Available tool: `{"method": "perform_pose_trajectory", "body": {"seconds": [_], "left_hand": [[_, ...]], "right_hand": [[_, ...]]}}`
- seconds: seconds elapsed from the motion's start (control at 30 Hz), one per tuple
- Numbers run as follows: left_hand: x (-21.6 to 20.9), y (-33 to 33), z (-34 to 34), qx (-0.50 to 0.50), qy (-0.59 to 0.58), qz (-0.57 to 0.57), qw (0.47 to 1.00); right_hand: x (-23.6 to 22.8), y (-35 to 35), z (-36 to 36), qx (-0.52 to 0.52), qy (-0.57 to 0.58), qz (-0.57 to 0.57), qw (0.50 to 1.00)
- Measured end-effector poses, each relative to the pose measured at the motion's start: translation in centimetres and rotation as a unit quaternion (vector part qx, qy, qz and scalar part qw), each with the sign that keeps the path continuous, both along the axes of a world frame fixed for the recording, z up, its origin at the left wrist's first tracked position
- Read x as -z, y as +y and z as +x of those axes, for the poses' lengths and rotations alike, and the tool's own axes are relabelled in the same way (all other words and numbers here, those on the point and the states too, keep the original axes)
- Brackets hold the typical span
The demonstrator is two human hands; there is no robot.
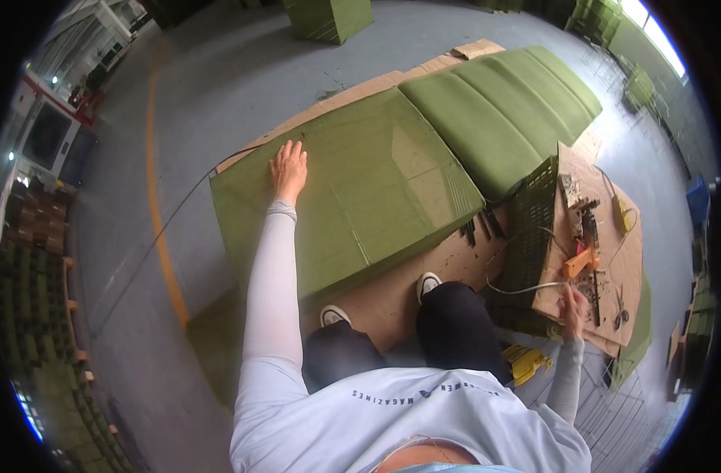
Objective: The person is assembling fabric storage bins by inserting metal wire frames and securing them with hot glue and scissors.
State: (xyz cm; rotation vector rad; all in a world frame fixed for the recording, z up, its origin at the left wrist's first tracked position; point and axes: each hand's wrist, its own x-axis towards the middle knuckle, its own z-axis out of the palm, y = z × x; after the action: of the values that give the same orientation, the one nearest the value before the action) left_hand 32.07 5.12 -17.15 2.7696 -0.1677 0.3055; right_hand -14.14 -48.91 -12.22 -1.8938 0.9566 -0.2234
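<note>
Left hand (pixel 289 171), open, lay flat on the green block (pixel 337 197); right hand (pixel 572 311) was half-curled, its hold indeterminable. Snagging the adjacent white cord (pixel 534 289) could have displaced the orange-handled tool (pixel 579 263).

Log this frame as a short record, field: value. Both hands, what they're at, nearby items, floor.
left hand: open, palm down on large green box-shaped block
right hand: beside thin white cable, at brown cardboard sheet; grip unclear
under cardboard: green perforated plastic crate
on cardboard: orange-handled tool
beyond block, to the right: ribbed green panel
near block's right corner: thin black strips
floor: grey, with orange-yellow painted line at left
</note>
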Motion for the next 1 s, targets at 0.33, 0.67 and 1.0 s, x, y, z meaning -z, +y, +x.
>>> {"method": "perform_pose_trajectory", "body": {"seconds": [0.33,0.67,1.0], "left_hand": [[-0.6,-1.4,-0.3,-0.001,-0.062,-0.017,0.998],[0.3,-1.6,-0.6,-0.023,-0.11,-0.016,0.994],[0.7,-1.7,-0.2,-0.008,-0.095,0.018,0.995]], "right_hand": [[-7.7,26.0,37.0,-0.419,-0.137,0.074,0.895],[0.7,35.5,49.8,-0.423,-0.252,-0.182,0.851],[3.2,39.3,51.3,-0.549,-0.136,-0.425,0.707]]}}
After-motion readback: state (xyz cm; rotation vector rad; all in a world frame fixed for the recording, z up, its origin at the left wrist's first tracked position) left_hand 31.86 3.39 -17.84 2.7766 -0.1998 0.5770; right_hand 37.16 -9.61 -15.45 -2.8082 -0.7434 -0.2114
